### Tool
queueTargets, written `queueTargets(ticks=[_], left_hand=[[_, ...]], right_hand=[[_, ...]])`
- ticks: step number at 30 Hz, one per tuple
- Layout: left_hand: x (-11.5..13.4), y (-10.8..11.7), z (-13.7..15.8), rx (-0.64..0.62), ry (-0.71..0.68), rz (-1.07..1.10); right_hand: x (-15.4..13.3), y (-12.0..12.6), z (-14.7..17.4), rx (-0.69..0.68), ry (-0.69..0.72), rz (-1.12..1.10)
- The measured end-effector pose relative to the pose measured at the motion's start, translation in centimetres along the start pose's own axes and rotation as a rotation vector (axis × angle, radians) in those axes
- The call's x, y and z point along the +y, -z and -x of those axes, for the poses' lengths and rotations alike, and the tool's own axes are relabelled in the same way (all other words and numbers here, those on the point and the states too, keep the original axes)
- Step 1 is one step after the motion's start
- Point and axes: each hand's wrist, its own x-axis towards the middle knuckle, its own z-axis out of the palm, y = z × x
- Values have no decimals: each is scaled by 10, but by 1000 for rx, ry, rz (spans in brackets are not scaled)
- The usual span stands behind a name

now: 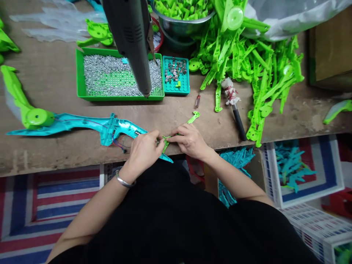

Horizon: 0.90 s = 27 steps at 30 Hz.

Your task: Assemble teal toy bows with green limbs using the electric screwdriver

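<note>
A long blue plastic shell half (79,123) lies along the bench edge, open side up, with thin wires (119,142) inside it and a round green piece (39,117) at its left end. Over its right part is my left hand (145,148), thumb and fingers pinched together; whatever is between them is hidden. My right hand (191,141) faces it, fingertips closed on a small green plastic part (165,145) at the shell's right end. Just beyond my right knuckles lies a green plastic lever (193,117).
An electric screwdriver (134,47) hangs above a green tray (118,98) of screws. Beside it stands a blue tray (176,90) with small metal pieces. Green parts (236,62) are heaped at right, near a small screwdriver (197,101) and a black-handled tool (238,123). Crates (339,165) stand below.
</note>
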Motion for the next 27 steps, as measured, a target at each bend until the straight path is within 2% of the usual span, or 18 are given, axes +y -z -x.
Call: queueTargets(ticks=[3, 6, 10, 15, 21, 24, 27], left_hand=[[-7, 5, -1, -28, -51, 102], [-11, 12, -3, -50, -127, 86], [-14, 17, -5, -57, -160, 18], [-15, 17, -7, -75, -137, -99], [-4, 21, -1, -75, -246, -300], [3, 23, 6, -74, -349, -462], [1, 23, 11, -51, -536, -546]], right_hand=[[1, 1, -1, -11, -1, -4], [1, 1, -2, 3, 11, -19], [2, 0, -1, 26, 20, -41], [1, 0, -2, 21, 11, -32], [-1, 2, -4, -6, 23, -23], [-1, 3, -5, 6, 29, -28], [-1, 3, -6, 4, 22, -25]])
